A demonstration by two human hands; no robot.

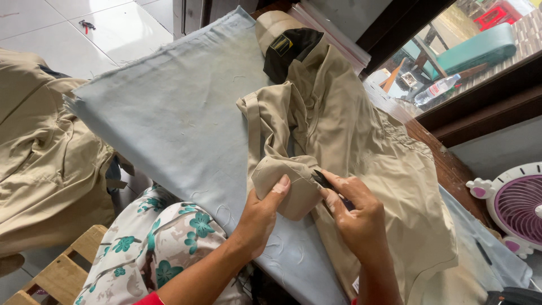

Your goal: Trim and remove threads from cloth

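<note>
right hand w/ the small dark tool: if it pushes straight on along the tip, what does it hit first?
Likely the folded khaki flap that the left hand pinches; the right hand aims the dark tool up-left, its tip already at that fabric. Depth is unclear.

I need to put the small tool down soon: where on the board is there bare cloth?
The blue-grey cover lies bare left of the khaki garment, up to the far left corner. Crowded: the right half, under the garment, and around both hands.

A pink fan, plastic bottle and perhaps small pliers lie around.
</note>
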